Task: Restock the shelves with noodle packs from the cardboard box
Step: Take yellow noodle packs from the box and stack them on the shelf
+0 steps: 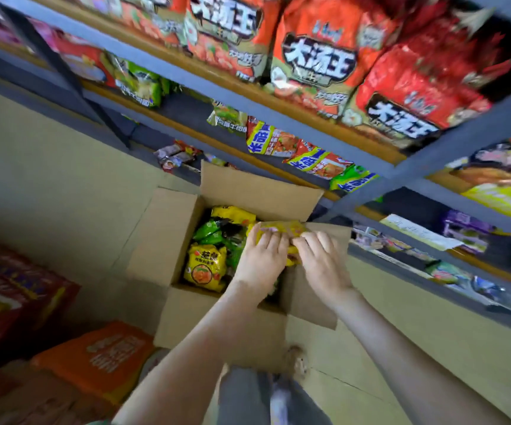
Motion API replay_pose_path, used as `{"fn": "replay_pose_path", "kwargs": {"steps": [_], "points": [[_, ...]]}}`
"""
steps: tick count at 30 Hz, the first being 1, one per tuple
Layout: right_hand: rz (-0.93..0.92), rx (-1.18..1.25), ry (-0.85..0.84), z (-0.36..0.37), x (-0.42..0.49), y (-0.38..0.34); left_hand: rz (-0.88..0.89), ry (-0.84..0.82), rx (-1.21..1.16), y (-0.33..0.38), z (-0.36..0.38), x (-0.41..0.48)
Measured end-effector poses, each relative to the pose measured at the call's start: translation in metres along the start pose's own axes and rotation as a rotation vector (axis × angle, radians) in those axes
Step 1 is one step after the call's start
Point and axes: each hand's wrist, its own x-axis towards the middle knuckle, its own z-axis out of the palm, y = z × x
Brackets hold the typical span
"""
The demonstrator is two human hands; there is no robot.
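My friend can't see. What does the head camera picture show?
A left hand and right hand hold a yellow noodle pack over an open cardboard box of yellow and green packs. Shelves with red noodle bags stand behind it.

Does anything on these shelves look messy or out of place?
Yes. On the middle shelf above the cardboard box, several orange-and-yellow packs and a green pack lie tilted, overhanging the front edge, unlike the red packs lined up above.
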Motion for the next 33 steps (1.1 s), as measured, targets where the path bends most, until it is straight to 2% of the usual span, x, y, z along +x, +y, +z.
{"fn": "replay_pose_path", "kwargs": {"steps": [8, 11, 21, 29, 33], "points": [[0.040, -0.052, -0.024, -0.129, -0.055, 0.045, 0.252, 0.163, 0.038, 0.102, -0.094, 0.005], [0.014, -0.089, 0.040, -0.187, -0.095, 0.069, 0.342, 0.227, 0.066, 0.159, -0.129, 0.005], [0.136, -0.270, 0.222, -0.378, -0.206, 0.165, 0.585, 0.516, 0.082, 0.351, -0.239, 0.036], [0.232, -0.323, 0.368, -0.466, -0.231, 0.242, 0.738, 0.629, -0.046, 0.442, -0.295, 0.098], [0.217, -0.387, 0.448, -0.495, -0.234, 0.286, 0.742, 0.733, -0.165, 0.474, -0.305, 0.136]]}}
